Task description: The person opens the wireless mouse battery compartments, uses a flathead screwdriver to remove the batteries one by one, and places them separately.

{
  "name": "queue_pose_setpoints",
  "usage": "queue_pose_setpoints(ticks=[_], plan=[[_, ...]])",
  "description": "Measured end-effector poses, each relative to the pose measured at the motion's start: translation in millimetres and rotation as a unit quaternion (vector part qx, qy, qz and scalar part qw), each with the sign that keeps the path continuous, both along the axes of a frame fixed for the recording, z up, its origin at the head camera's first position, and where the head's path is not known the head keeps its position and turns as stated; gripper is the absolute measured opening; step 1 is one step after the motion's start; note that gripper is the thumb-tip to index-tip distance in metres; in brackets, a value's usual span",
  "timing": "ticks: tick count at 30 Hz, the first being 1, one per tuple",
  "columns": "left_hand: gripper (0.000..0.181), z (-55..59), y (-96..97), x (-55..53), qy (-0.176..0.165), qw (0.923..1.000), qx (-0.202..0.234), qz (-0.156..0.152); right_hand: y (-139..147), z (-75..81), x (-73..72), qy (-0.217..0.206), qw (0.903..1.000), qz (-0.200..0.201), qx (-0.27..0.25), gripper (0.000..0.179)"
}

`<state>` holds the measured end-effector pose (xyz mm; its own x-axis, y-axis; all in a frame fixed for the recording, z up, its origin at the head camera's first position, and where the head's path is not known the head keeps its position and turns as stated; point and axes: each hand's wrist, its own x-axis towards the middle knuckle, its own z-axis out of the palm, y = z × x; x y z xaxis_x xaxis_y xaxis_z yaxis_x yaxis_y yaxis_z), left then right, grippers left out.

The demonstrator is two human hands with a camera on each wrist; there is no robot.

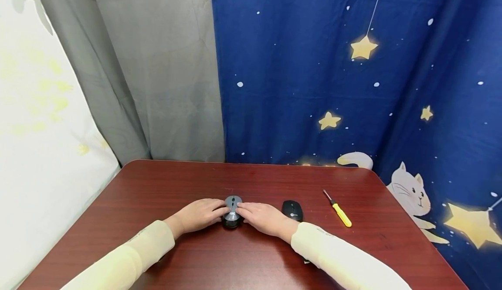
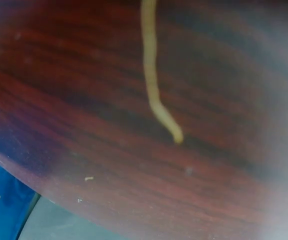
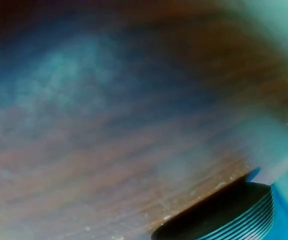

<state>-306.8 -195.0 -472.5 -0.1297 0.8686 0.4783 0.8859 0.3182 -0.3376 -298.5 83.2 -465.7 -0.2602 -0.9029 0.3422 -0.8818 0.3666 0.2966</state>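
A grey computer mouse (image 1: pixel 232 206) with a black lower end is near the middle of the table in the head view. My left hand (image 1: pixel 200 215) holds it from the left, fingertips against its side. From the other side my right hand (image 1: pixel 263 217) grips it, fingertips on its right upper edge. The undersides of both hands and the thumbs are mostly hidden. Just beyond the right wrist lies a black computer mouse (image 1: pixel 292 208). Neither hand's fingers show clearly in the wrist views.
A screwdriver (image 1: pixel 340 213) with a yellow handle lies to the right on the red-brown table (image 1: pixel 219 259). Part of a small dark thing (image 1: pixel 306 261) peeks out beneath the right sleeve. A dark ribbed object (image 3: pixel 223 220) appears low in the right wrist view. Curtains (image 1: pixel 290 76) hang behind.
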Motion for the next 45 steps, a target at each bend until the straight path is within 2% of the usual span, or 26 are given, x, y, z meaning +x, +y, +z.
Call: queue_pose_setpoints(ticks=[12, 19, 33, 45], plan=[[0.025, 1.1, 2.0, 1.2, 0.02, 0.9998, 0.003, -0.008, -3.9, -2.5, -1.7, 0.015, 0.9998, 0.005, -0.015, 0.035], [0.026, 0.3, 0.8, 2.0, 0.018, 0.9998, -0.001, 0.0, -7.5, -1.0, -1.1, 0.012, 0.9998, 0.002, -0.012, 0.03], [0.027, 3.5, -1.1, 1.4, 0.018, 0.9998, 0.005, 0.007, -9.2, 4.0, -2.2, 0.048, 0.9978, 0.026, -0.038, 0.031], [0.032, 9.6, -2.6, -0.2, 0.029, 0.9994, 0.015, 0.01, -6.0, 3.9, -7.4, 0.021, 0.9976, 0.025, -0.061, 0.036]])
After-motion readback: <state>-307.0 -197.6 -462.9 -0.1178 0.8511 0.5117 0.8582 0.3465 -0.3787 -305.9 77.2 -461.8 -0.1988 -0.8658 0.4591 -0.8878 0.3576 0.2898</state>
